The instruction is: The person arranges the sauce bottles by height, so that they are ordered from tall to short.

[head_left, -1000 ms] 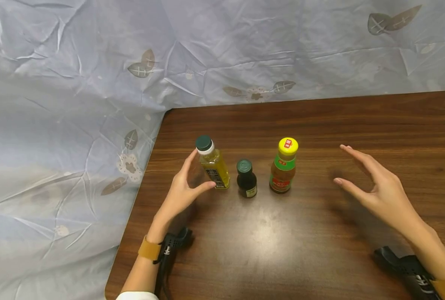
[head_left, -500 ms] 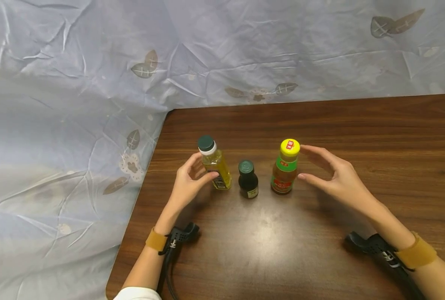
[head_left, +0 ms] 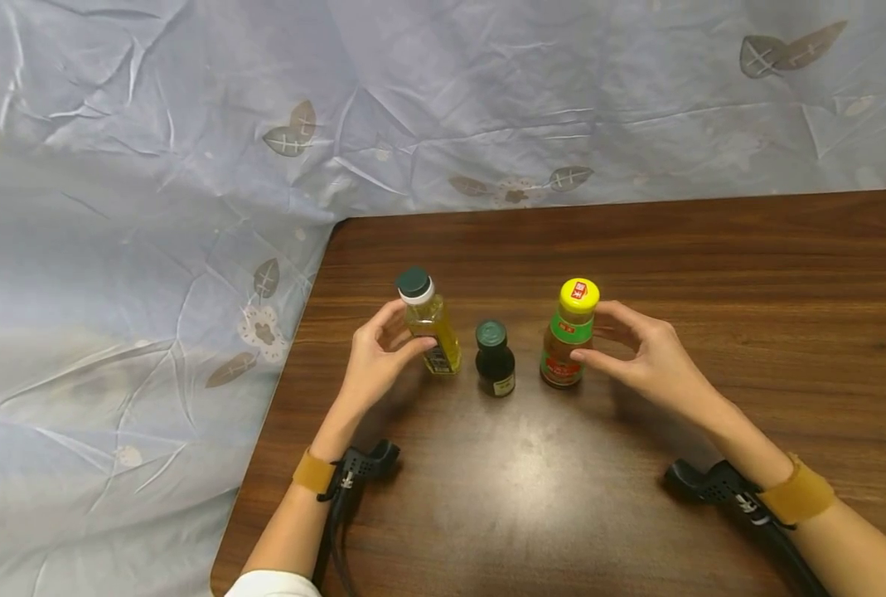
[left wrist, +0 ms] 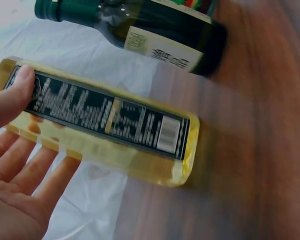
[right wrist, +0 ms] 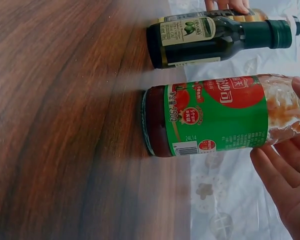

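Observation:
My left hand (head_left: 374,356) holds a clear bottle of yellow oil (head_left: 437,323) with a dark green cap, thumb on its black label, fingers round the far side. In the left wrist view the thumb presses near the top of the oil bottle (left wrist: 105,120). My right hand (head_left: 647,356) grips a glass ketchup bottle (head_left: 562,352) with a yellow cap and green label. The right wrist view shows its fingers round the neck of the ketchup bottle (right wrist: 215,117). Between them a small dark olive oil bottle (head_left: 495,361) stands upright, untouched.
The bottles are on a brown wood-grain table (head_left: 517,497). A pale grey cloth with leaf prints (head_left: 443,99) hangs behind it and along its left edge. Black wrist cameras (head_left: 368,460) are strapped to both wrists, with cables trailing towards the front.
My right hand has come in from the right and taken hold of the ketchup bottle. The left hand has closed its thumb and fingers on the oil bottle, which has barely shifted.

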Action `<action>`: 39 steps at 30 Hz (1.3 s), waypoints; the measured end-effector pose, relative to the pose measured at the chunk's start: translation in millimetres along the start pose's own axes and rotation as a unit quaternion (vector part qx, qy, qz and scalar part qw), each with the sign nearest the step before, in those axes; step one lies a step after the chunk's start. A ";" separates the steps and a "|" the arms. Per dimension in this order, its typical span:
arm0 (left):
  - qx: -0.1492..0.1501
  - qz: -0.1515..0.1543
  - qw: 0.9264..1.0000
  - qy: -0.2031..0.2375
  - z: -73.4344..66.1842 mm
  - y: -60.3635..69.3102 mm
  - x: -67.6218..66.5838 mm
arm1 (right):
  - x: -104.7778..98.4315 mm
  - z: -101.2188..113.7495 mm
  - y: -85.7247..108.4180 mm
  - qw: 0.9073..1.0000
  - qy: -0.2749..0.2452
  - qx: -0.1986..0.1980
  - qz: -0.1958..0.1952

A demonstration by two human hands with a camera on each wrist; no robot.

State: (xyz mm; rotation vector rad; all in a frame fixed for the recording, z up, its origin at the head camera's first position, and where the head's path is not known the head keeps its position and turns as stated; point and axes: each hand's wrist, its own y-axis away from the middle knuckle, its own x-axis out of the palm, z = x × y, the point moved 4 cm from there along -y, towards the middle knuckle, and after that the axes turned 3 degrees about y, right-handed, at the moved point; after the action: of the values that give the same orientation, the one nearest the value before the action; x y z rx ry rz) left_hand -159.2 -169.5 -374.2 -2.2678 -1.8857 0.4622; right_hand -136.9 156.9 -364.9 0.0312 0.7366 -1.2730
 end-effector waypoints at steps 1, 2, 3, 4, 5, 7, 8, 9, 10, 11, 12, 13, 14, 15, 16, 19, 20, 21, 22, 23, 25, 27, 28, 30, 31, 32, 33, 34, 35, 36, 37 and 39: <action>0.000 -0.003 1.000 0.005 -0.9 -4.2 0.2 | 0.1 0.0 -0.1 1.000 0.001 -0.001 0.000; 0.002 -0.006 1.000 0.010 -2.0 -9.0 0.7 | 0.0 -0.1 -0.1 1.000 0.002 -0.003 -0.002; 0.003 -0.008 1.000 0.017 -2.7 -15.0 1.3 | 0.0 -0.2 -0.1 1.000 0.002 -0.003 -0.002; 0.006 -0.011 1.000 0.021 -3.9 -21.6 2.2 | -0.1 -0.2 -0.1 1.000 0.002 -0.004 -0.003; 0.009 -0.014 1.000 0.027 -4.8 -28.8 3.5 | -0.4 -0.5 -0.2 1.000 0.003 -0.004 -0.004; 0.015 -0.016 0.999 0.035 -5.2 -43.9 6.7 | -0.4 -0.7 0.0 1.000 0.004 -0.004 -0.004; 0.017 -0.016 0.999 0.035 -4.6 -51.3 8.6 | -0.3 -1.0 0.1 1.000 0.004 -0.004 -0.004; 0.017 -0.015 0.999 0.037 -3.0 -58.5 10.4 | 0.0 -0.9 0.3 1.000 0.004 -0.004 -0.003; 0.017 -0.016 0.999 0.037 -0.8 -65.6 12.6 | 0.1 -1.1 0.6 1.000 0.004 -0.003 -0.001; 0.014 -0.015 0.999 0.038 1.9 -72.0 14.7 | 0.4 -1.2 0.8 1.000 0.004 -0.002 0.001; 0.011 -0.014 0.999 0.038 4.8 -78.0 16.7 | 0.6 -1.2 1.0 1.000 0.002 -0.001 0.003; 0.006 -0.015 0.999 0.035 7.7 -83.2 18.6 | 0.9 -1.2 1.0 1.000 0.002 0.000 0.003; 0.003 -0.014 0.999 0.035 9.9 -87.8 20.4 | 1.1 -1.4 0.9 1.000 0.002 0.001 0.004; -0.001 -0.014 0.999 0.034 11.5 -92.0 22.2 | 1.2 -1.2 0.8 1.000 0.002 0.002 0.005; -0.004 -0.014 0.999 0.030 10.7 -95.1 24.2 | 1.2 -1.3 0.6 1.000 0.001 0.003 0.004; -0.010 -0.013 1.000 0.021 5.8 -101.1 29.3 | 1.0 -1.5 0.2 1.000 0.001 0.004 0.001; -0.012 -0.011 1.000 0.021 3.9 -102.3 30.8 | 0.9 -1.4 0.5 1.000 0.001 0.004 0.001; -0.013 -0.011 1.000 0.020 2.3 -103.1 32.1 | 0.7 -1.2 0.7 1.000 0.001 0.004 0.002; -0.015 -0.012 1.000 0.017 1.2 -103.4 33.0 | 0.6 -1.2 1.0 1.000 0.001 0.004 0.002; -0.016 -0.014 1.000 0.018 2.4 -104.1 33.5 | 0.4 -1.0 1.2 1.000 0.002 0.004 0.003; -0.018 -0.016 1.000 0.018 5.8 -104.7 34.1 | 0.4 -1.4 1.5 1.000 0.002 0.006 0.004; -0.017 -0.019 0.999 0.020 10.1 -104.8 34.5 | 0.5 -1.6 1.5 1.000 0.001 0.005 0.005; -0.015 -0.018 1.000 0.018 12.4 -105.1 34.8 | 0.5 -1.7 1.4 1.000 0.001 0.005 0.005; -0.008 -0.015 1.000 0.021 16.7 -105.6 36.0 | 0.3 -2.0 1.0 1.000 -0.002 0.005 0.006; -0.004 -0.014 1.000 0.022 18.8 -105.8 36.4 | 0.4 -2.0 0.9 1.000 -0.003 0.004 0.006; 0.000 -0.012 1.000 0.022 20.7 -106.1 36.9 | 0.5 -2.0 0.8 1.000 -0.005 0.004 0.007; 0.003 -0.012 1.000 0.022 22.3 -106.2 37.4 | 0.6 -2.3 0.6 1.000 -0.007 0.004 0.007; 0.007 -0.013 1.000 0.020 23.7 -106.2 37.6 | 0.8 -2.5 0.3 1.000 -0.009 0.004 0.008; 0.010 -0.014 1.000 0.022 24.7 -106.3 37.9 | 0.9 -2.5 0.2 1.000 -0.011 0.003 0.008; 0.014 -0.015 1.000 0.021 25.3 -106.3 38.1 | 1.0 -2.4 0.4 1.000 -0.010 -0.001 0.007; 0.018 -0.015 1.000 0.021 25.8 -106.3 38.6 | 0.9 -2.6 0.4 1.000 -0.009 -0.003 0.005; 0.024 -0.013 0.999 0.022 26.4 -106.7 39.9 | 0.5 -2.8 0.8 1.000 -0.007 -0.009 0.000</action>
State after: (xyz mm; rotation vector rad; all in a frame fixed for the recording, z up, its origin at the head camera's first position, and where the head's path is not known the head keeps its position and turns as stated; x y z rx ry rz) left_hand -260.8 -111.7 -371.1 -2.2022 -1.8613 0.4455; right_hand -137.5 157.9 -367.6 0.0073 0.7361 -1.2653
